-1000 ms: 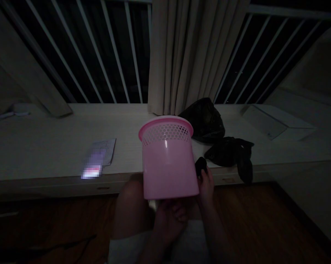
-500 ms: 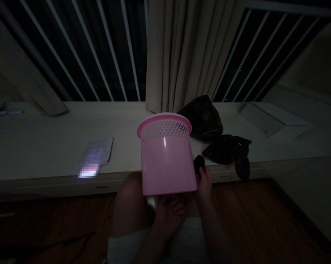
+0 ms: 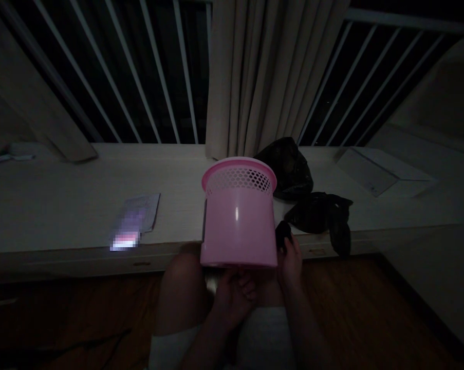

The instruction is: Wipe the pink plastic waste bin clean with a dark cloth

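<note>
A pink wastebasket [image 3: 239,226] with a honeycomb band below its rim stands nearly upright over my lap. My left hand [image 3: 237,294] is at its bottom edge, fingers curled and closed against the base; the thumb side is partly hidden beneath it. On the right side of the basket, my right hand [image 3: 292,261] is closed around a small black bundle [image 3: 283,234], too dark to make out in detail. Part of that hand lies behind the basket wall.
Two black plastic bags, one upright [image 3: 288,169] and one slumped over the edge [image 3: 320,213], lie on the white ledge [image 3: 62,205]. A white box [image 3: 382,172] is farther right. Papers [image 3: 150,208] and a blurred glowing device [image 3: 126,239] lie left. Curtains hang before barred windows.
The wastebasket has shifted slightly right and its base has tipped up a little. My right hand has moved slightly right with the black bundle. My left hand stays at the base.
</note>
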The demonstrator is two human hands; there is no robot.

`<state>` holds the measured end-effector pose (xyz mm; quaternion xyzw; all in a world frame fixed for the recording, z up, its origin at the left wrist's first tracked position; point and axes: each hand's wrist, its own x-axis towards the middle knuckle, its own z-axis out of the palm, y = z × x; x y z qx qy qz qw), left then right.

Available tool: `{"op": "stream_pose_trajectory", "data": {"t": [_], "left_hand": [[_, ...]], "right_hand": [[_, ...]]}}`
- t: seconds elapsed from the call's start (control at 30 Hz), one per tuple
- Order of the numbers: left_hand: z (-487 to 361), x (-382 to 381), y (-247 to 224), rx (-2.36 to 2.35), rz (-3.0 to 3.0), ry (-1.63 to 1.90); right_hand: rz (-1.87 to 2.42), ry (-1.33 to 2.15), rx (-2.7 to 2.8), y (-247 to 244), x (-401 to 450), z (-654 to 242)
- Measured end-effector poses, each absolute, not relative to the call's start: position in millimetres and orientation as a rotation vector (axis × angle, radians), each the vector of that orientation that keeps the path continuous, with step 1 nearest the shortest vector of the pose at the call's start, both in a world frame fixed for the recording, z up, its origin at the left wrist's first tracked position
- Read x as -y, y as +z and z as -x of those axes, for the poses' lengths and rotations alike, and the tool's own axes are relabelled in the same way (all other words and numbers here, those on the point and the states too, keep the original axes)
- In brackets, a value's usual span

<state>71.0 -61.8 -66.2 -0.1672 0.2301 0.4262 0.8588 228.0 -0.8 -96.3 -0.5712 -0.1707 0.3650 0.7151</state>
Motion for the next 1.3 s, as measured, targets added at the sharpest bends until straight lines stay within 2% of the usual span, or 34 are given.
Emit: {"op": "stream_pose_trajectory", "data": {"t": [0.7, 0.83, 0.97, 1.03, 1.17, 1.23, 1.3], "left_hand": [[-78.9, 55.0, -62.5, -0.506, 0.136, 0.706], [-56.6, 70.0, -74.8, -0.694, 0.108, 0.69], [-0.3, 86.2, -81.6, -1.197, -0.143, 0.976], [27.3, 88.2, -72.4, -1.479, -0.373, 1.19], [52.4, 77.4, -41.9, -1.718, -0.757, 1.599], [50.0, 69.8, -35.7, -1.705, -0.868, 1.636], [43.6, 65.3, -41.4, -1.647, -1.045, 1.502]], "right_hand": [[1.228, 0.806, 0.364, -90.8, -2.7, -236.4], [1.215, 0.811, 0.369, -92.3, -3.7, -240.7], [1.205, 0.814, 0.377, -93.2, -5.9, -236.4], [1.204, 0.821, 0.392, -94.6, -6.8, -228.9], [1.202, 0.854, 0.441, -96.1, -10.1, -211.7], [1.2, 0.872, 0.468, -95.3, -12.5, -204.8], [1.204, 0.882, 0.494, -94.1, -14.4, -199.5]]}}
